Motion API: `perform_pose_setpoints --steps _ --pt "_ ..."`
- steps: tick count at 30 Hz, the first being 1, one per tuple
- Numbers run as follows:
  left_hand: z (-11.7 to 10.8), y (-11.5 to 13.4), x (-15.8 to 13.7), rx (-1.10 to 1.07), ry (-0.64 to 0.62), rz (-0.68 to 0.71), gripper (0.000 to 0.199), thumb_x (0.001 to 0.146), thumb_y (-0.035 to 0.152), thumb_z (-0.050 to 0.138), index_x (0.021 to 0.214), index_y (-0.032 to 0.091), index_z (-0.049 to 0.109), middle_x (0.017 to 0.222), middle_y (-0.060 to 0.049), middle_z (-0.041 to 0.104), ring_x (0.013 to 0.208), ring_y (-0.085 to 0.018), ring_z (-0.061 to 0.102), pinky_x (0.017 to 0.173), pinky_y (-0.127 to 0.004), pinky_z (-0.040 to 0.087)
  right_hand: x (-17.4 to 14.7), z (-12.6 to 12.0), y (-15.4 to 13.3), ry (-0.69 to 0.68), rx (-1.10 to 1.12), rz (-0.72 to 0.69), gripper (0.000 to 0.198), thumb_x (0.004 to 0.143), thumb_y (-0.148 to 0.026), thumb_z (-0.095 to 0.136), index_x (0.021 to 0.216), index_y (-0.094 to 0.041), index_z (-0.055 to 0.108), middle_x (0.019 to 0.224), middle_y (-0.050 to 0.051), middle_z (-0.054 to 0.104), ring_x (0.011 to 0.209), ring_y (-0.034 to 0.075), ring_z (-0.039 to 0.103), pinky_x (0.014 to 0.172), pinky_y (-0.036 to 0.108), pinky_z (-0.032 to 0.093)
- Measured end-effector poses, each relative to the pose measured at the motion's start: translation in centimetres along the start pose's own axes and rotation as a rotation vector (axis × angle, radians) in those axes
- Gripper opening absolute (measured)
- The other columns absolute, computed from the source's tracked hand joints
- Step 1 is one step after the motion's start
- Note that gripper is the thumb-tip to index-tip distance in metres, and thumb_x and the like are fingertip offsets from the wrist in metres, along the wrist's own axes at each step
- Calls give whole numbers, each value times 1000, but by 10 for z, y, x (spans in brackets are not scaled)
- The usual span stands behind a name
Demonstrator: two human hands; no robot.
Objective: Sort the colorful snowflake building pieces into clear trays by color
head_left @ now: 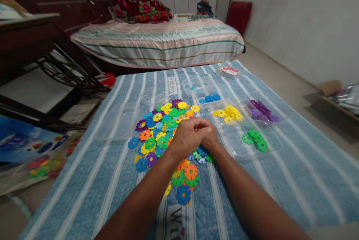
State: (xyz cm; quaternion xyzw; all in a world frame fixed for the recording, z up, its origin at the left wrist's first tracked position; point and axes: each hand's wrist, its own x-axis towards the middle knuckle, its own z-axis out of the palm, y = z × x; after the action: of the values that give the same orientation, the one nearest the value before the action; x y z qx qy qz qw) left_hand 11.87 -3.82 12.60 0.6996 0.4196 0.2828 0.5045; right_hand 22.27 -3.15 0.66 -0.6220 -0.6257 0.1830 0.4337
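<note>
**Two bare forearms (141, 193) converge over a riot of colour!**

Up from the near edge of the cloth-covered, blue-and-white striped counter (92, 180) they slant, and look where they meet! Left hand (185, 137) in front, fingers curled narrow against the thumb; right hand (211, 139) tucked just behind it, half hidden. Is there a piece in that pinch? Cannot tell, for either hand: the left one's knuckles block the view. Held that close, it looks like fingertip work, both hands at one small spot.

Right beneath, mid-counter and spilling towards the near edge, lies the heap of flat, notched, flower-shaped plastic discs (162, 142): orange, yellow, green, blue, purple, all overlapping. It sits centrally, presumably so either hand can get at it.

Now over towards the right edge! Shallow transparent plastic tubs (235, 150), and what tidy company: green discs (255, 140) nearest, yellow discs (231, 113) beyond them, purple discs (260, 110) out by the right edge, blue discs (210, 98) farther up. One colour family apiece, seemingly to keep the shades apart, with see-through walls leaving everything readable. Up at the far right corner, a red-and-white card (230, 70) lies well apart; towards the left edge, a transparent plastic tray (113, 122) rests beside the heap.
</note>
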Motion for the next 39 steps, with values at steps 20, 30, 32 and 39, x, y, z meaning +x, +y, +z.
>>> perform_pose_setpoints --steps 20,30,32,39 --pt "-9 -53 -100 933 -338 -100 14 85 29 52 94 20 57 106 -6 56 98 -21 52 85 -34 44 -4 8 9 10 8 -50 21 83 -29 50 72 -21 66 76 3 65 77 19 58 72 30 42" --pt "-7 -50 -97 888 -378 -150 19 83 26 53 100 19 56 112 -8 55 106 -24 51 91 -37 44 -5 8 8 0 6 -44 22 84 -31 48 72 -21 65 76 4 65 78 20 58 73 31 43" --pt "-6 -54 -98 863 -366 -140 25 80 25 56 104 18 54 115 -8 56 108 -23 50 93 -36 42 -6 7 7 -1 7 -42 22 84 -32 48 73 -21 64 76 4 65 77 20 58 73 31 42" --pt "-7 -60 -98 727 -312 -168 10 75 28 58 81 21 54 83 0 62 77 -17 55 68 -27 41 -6 7 7 7 23 -52 21 83 -31 49 71 -22 64 75 3 65 76 20 59 72 32 43"
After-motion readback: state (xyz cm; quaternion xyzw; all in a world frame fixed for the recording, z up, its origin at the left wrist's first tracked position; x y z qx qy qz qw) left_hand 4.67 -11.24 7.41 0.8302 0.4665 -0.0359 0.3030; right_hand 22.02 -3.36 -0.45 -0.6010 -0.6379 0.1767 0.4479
